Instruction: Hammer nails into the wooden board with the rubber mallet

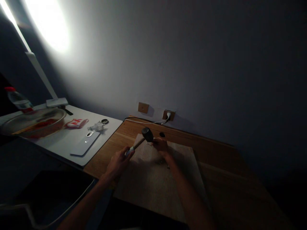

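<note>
My left hand [120,162] is closed around the lower end of a mallet's handle. The mallet [147,134] has a dark, rubber-like head and a wooden handle with a pale end, and its head is over the far part of a wooden board [148,185]. My right hand [161,146] is closed low over the board, right beside the mallet head. What its fingers pinch is too small and dark to name. A small shiny bit [149,144] shows just left of those fingers. Small dark pieces [168,167] lie on the board near my right wrist.
The board lies on a wooden desk [223,179] against the wall. A white table [80,111] adjoins on the left, bearing a phone [85,144], crumpled plastic [96,126], a tape roll [105,121], a red-and-white packet [76,123], a large bowl [55,123], a bottle [20,100] and a lamp [57,102].
</note>
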`<state>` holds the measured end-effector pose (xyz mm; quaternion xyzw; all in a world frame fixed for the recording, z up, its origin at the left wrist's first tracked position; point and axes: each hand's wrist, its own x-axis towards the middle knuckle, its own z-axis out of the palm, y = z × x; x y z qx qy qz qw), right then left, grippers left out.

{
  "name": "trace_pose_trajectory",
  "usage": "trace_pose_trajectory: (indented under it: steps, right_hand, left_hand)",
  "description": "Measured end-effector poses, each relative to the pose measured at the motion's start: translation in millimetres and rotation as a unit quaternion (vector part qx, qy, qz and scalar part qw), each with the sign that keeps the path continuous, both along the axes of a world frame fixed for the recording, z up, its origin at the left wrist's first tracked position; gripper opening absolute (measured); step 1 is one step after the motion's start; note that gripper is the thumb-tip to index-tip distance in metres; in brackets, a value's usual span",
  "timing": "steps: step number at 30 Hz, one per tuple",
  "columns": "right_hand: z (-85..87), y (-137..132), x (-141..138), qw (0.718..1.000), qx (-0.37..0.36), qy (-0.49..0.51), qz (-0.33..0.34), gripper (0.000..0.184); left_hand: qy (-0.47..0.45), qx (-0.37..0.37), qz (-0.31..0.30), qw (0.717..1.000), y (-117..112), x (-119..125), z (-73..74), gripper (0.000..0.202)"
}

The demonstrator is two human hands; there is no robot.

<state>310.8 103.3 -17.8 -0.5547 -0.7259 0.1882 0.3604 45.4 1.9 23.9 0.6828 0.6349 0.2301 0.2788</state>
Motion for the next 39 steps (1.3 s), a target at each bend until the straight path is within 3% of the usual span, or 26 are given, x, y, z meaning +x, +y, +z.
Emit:
trace_pose_trajectory:
  steps: [8, 14, 20, 28, 35, 39]
  right_hand:
    - [-3.5, -12, -3, 0.999, -0.012, 0.03, 0.004, 0.011]
    - [-7.4, -16, -7, 0.997, -0.018, 0.075, -0.004, 0.037]
    - [-5.4, -20, -11, 0.993, -0.026, 0.105, -0.037, 0.042]
    - [-7.1, -21, -10, 0.992, -0.024, 0.116, -0.047, 0.046]
    - [-15.2, -15, -10, 0.989, -0.007, 0.145, 0.002, 0.051]
    - [-5.6, -13, 2, 0.992, -0.021, 0.119, 0.017, 0.06]
  left_hand:
    - [-0.001, 0.009, -0.003, 1.0, 2, -1, -5.3, 0.046]
    - [0.059, 0.021, -0.013, 0.998, 6, 3, 6.8, 0.045]
    - [0.168, 0.032, -0.047, 0.984, 13, 14, 21.5, 0.041]
    - [0.196, 0.037, -0.056, 0.978, 11, 19, 22.6, 0.038]
    - [0.213, 0.034, -0.05, 0.975, 11, 18, 26.3, 0.039]
    - [0.216, 0.034, -0.055, 0.974, 9, 17, 26.6, 0.038]
